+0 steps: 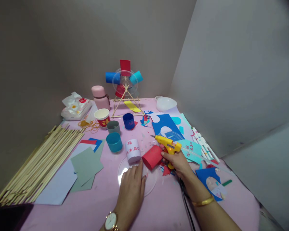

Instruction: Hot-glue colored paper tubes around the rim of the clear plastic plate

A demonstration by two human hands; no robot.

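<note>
My left hand (132,183) lies flat with its fingers stretched over a clear plastic disc (148,187). Its fingertips reach the lower edge of a lavender paper cylinder (133,149) with red writing. A yellow hot glue gun (168,142) is in the grip of my right hand (175,162); its nozzle points left and an orange light shows on its body. Against the fingers of that hand rests a red paper cylinder (152,157); whether they also hold it I cannot tell. Teal (114,142), grey (113,127) and dark blue (128,122) paper cylinders stand beyond.
At the back stands a stick-framed wheel (125,83) carrying coloured cylinders. A pink flask (101,98), a paper cup (102,117) and tissues (76,107) stand left of it. Wooden sticks (38,163) and grey sheets (88,165) lie left; markers (204,144) and blue card (165,123) lie right.
</note>
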